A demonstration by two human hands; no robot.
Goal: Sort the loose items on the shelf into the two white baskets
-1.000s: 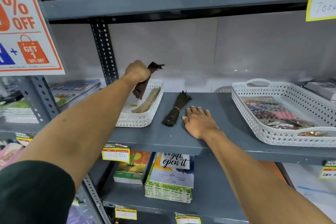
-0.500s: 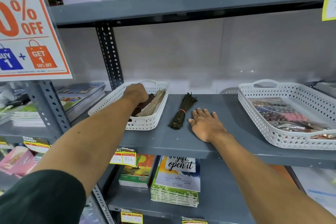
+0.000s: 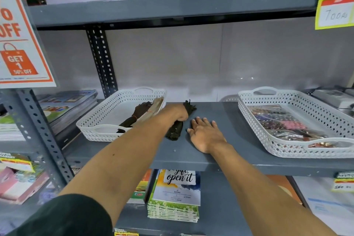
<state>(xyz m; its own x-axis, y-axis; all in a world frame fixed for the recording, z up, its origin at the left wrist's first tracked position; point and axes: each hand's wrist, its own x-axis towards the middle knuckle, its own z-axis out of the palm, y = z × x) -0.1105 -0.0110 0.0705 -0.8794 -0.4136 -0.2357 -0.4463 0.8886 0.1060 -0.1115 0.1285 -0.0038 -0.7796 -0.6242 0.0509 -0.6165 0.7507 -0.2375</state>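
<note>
Your right hand point(image 3: 206, 134) lies flat and open on the grey shelf point(image 3: 220, 157), palm down, holding nothing, just beside the one loose item left out there: a dark green bundle point(image 3: 177, 126) of strands. Your left hand point(image 3: 175, 113) is closed over the middle of that bundle, whose frayed top pokes out beyond your knuckles and whose lower end shows below them, so the grip looks centred. To do this step well, lift the bundle straight up before swinging it left, since the near wall of the left basket point(image 3: 99, 130) stands close beside your wrist and a low sweep would likely catch its rim. Lay it lengthwise alongside the dark brown bundle point(image 3: 134, 116) and the tan bundle point(image 3: 153, 107) already inside, which lean against the right wall; the open floor of that basket is on its left side, so there is room to set it down flat. Farther right, well apart, the right basket point(image 3: 287, 149) holds glittery packets point(image 3: 283, 122) and seems the wrong home for strands. The upright post point(image 3: 101, 63) behind the left basket and the shelf overhead limit how high and far back you can carry it.
</note>
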